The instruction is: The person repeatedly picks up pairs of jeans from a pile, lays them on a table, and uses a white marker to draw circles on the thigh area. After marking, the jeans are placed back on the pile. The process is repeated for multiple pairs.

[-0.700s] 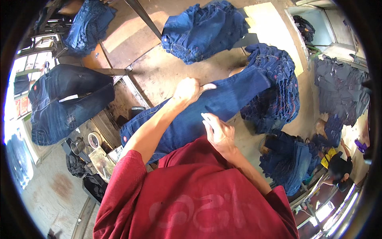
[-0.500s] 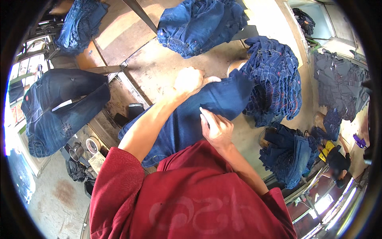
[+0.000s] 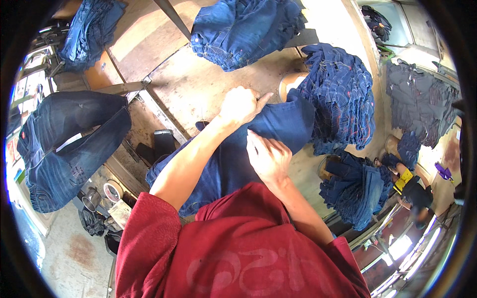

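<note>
One pair of blue jeans (image 3: 231, 151) lies slantwise in front of the red shirt (image 3: 233, 243), partly covered by the left forearm; left hand (image 3: 243, 106) at the jeans' far edge, fingers curled, thumb stretched out along it; cannot tell whether cloth is gripped; right hand (image 3: 271, 155) over the jeans' middle, fingers nearly straight and close together, thumb beside them; cannot tell whether anything is pinched.

Beyond the jeans: bare wooden surface (image 3: 184, 79) and a denim heap (image 3: 243, 32); right of the jeans, just beside their end: a denim stack (image 3: 338, 97); left of the jeans, well apart: dark trousers (image 3: 69, 144), with a tape roll (image 3: 113, 190) between.
</note>
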The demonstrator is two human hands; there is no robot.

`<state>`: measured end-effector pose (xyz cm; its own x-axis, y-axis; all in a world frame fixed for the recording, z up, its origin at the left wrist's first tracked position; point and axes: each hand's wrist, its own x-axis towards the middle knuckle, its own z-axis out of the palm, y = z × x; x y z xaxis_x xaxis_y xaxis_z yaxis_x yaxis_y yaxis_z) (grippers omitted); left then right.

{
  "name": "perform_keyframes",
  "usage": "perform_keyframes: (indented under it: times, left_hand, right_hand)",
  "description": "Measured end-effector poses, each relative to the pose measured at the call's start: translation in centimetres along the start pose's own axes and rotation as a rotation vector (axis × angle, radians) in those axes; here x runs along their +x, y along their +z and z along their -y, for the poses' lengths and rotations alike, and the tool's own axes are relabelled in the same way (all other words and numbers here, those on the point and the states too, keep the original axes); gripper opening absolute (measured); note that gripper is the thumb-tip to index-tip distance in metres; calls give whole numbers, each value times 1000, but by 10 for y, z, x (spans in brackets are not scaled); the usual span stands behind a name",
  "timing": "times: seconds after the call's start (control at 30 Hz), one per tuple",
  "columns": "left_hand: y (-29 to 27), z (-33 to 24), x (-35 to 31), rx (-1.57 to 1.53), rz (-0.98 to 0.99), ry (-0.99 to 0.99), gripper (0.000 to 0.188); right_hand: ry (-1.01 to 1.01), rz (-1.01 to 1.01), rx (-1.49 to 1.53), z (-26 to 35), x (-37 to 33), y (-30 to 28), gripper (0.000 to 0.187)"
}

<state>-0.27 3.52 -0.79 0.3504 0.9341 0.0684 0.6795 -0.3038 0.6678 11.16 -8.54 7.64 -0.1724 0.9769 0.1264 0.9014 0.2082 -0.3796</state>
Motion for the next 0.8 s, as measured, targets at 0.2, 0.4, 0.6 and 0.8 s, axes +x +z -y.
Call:
perform_keyframes:
  times: [0.2, 0.4, 0.6, 0.8]
  left_hand:
    - [13, 9, -1, 12, -13, 32, 55]
    - [19, 10, -2, 0, -24, -45, 56]
    - [22, 11, -2, -18, -17, -62, 56]
    - [19, 9, -2, -55, 14, -82, 52]
  right_hand:
    - [-22, 160, 3, -10, -27, -9, 25]
    - [28, 70, 98, -8, -61, -37, 27]
    - [14, -32, 71, -8, -18, -1, 17]
    - [21, 12, -1, -6, -6, 6, 9]
